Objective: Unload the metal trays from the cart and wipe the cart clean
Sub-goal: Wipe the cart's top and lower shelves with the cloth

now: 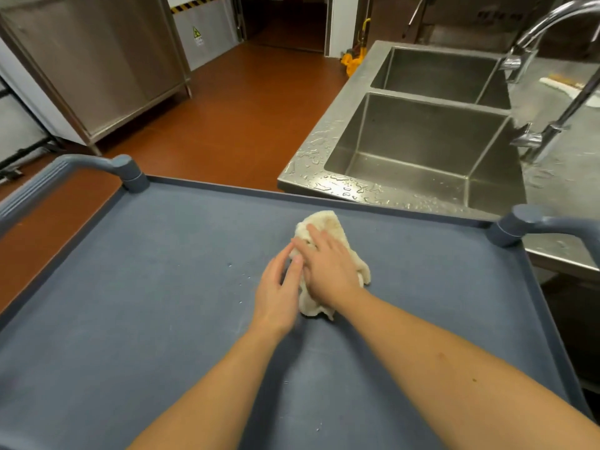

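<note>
Both forearms reach forward over the grey cart (146, 303). At mid-deck, the right hand (329, 269) lies flat on a white cloth (326, 222), its fingers (316, 237) straight and pressing the cloth onto the deck. The left hand (276, 295) sits just beside it, fingers extended, tips touching the cloth's left edge. A wet steel sink (324, 151) stands beyond the cart's far rim.

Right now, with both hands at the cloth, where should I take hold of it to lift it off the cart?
Probably the crumpled near-left edge of the cloth, coming from the left: the folds there stand up off the flat cart top, and the left hand touches them. The right hand lies flat over the middle, and the far end looks flatter.
</note>
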Demonstrator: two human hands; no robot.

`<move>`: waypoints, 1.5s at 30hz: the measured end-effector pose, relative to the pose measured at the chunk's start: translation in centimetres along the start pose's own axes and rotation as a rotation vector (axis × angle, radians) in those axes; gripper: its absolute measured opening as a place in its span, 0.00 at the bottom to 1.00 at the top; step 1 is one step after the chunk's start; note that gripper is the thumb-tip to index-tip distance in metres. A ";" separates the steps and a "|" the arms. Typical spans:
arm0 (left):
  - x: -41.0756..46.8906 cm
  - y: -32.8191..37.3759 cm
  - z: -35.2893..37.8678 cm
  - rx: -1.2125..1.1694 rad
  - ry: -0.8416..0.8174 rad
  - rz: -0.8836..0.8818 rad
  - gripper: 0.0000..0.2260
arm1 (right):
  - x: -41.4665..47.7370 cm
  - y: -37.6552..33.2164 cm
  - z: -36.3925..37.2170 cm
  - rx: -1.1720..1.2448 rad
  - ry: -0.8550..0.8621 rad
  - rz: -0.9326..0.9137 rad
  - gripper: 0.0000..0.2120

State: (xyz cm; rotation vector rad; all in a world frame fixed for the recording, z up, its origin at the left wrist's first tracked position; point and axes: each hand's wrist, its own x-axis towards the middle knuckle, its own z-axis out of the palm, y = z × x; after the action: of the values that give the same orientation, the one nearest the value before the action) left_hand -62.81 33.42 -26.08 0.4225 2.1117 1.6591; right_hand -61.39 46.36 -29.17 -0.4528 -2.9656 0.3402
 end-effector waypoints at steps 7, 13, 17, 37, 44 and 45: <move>0.0 1.1 3.1 -0.023 -0.090 -0.060 0.19 | -3.2 12.5 -3.8 -0.049 0.107 0.307 0.22; -1.2 2.3 4.0 -0.012 -0.118 -0.051 0.18 | -6.3 14.6 -4.8 0.026 0.138 0.480 0.23; -2.7 3.1 2.1 -0.010 -0.103 -0.028 0.19 | -7.3 7.9 -3.2 0.164 0.096 0.317 0.24; -10.8 -2.6 -30.1 0.018 0.106 0.032 0.20 | -8.6 -30.3 4.8 0.044 -0.129 0.104 0.31; -11.5 -4.7 -32.6 0.028 0.111 -0.002 0.19 | -8.2 -33.6 6.1 0.082 -0.115 0.142 0.30; -11.4 -4.9 -32.5 0.028 0.105 -0.014 0.19 | -7.9 -33.8 6.5 0.081 -0.109 0.136 0.29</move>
State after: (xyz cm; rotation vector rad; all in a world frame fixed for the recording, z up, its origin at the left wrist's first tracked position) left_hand -69.08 -0.70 -22.79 0.3347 2.2109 1.6791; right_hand -64.37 11.15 -28.08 -0.6475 -3.0184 0.5134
